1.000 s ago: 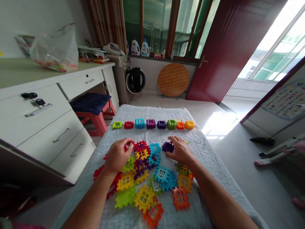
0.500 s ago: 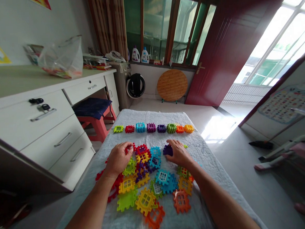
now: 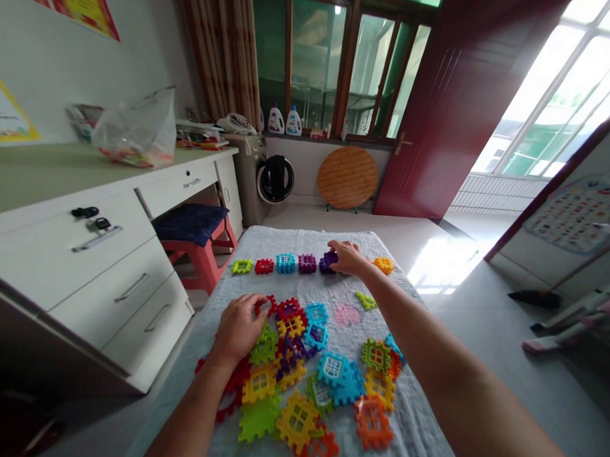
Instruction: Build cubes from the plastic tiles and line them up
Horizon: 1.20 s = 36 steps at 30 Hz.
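Note:
My right hand (image 3: 350, 256) has reached to the row at the far side of the cloth. Its fingers are closed on a dark purple building piece (image 3: 328, 262) at the dark purple stack's place in the row; how the pieces meet is hidden by the hand. My left hand (image 3: 240, 329) is at the left of the loose pile, thumb and fingers pinched about a red piece (image 3: 271, 304). Close by lie a red square piece (image 3: 288, 308), a yellow window piece (image 3: 291, 326) and a lime green piece (image 3: 264, 346).
The row also holds lime (image 3: 241, 267), red (image 3: 264, 266), blue (image 3: 285, 263), magenta-purple (image 3: 307, 263) and yellow-orange (image 3: 384, 266) pieces. A small lime piece (image 3: 366, 300) lies on the cloth (image 3: 337, 291). Beyond stand a stool (image 3: 197, 225) and a white desk (image 3: 131, 274).
My right hand has moved forward from the near pile to the row, carrying the dark purple piece. My left hand has stayed at the red piece. The view has tilted up slightly.

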Motion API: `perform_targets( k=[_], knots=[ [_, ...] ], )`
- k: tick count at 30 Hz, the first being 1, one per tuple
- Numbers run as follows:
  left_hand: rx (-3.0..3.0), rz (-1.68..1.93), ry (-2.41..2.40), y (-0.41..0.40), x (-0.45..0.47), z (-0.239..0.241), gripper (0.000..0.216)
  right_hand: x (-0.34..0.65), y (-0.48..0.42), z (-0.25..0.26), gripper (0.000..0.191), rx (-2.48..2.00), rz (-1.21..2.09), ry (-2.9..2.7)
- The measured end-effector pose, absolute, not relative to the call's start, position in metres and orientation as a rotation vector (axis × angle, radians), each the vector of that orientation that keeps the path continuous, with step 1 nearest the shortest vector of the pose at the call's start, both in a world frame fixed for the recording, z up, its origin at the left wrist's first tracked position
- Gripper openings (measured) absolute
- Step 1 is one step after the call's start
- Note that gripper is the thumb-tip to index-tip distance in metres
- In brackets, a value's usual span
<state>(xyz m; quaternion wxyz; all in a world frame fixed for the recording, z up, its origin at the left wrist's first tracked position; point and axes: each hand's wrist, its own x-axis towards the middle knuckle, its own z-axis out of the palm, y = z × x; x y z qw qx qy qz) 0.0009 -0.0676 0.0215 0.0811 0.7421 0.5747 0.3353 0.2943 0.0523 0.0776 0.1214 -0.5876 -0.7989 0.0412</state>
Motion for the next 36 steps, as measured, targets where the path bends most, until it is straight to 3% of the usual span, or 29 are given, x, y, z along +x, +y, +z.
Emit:
perform_targets(
  k=[14, 19, 25, 31, 36],
  knots=[
    [2.220, 0.994, 1.682, -0.066, -0.002, 0.021, 0.018, 0.290, 0.060, 0.064, 0.061, -1.730, 0.077, -2.352],
    [2.233, 0.944, 1.706, -0.066, -0.004, 0.020, 0.021, 0.302, 0.020, 0.083, 0.056, -1.637, 0.067, -2.260],
    [2.248, 0.752, 1.662, -0.067, -0.003, 0.017, 0.025, 0.298, -0.046, 0.070, 0.041, -1.338, 0.463, -2.466],
    [2.253, 0.734, 1.550, -0.072, 0.004, 0.020, 0.024, 0.272, -0.065, 0.043, 0.052, -1.353, 0.402, -2.596],
    [2.226, 0.748, 1.453, -0.075, 0.008, 0.025, 0.025, 0.271, -0.068, 0.041, 0.042, -1.424, 0.342, -2.566]
  ],
)
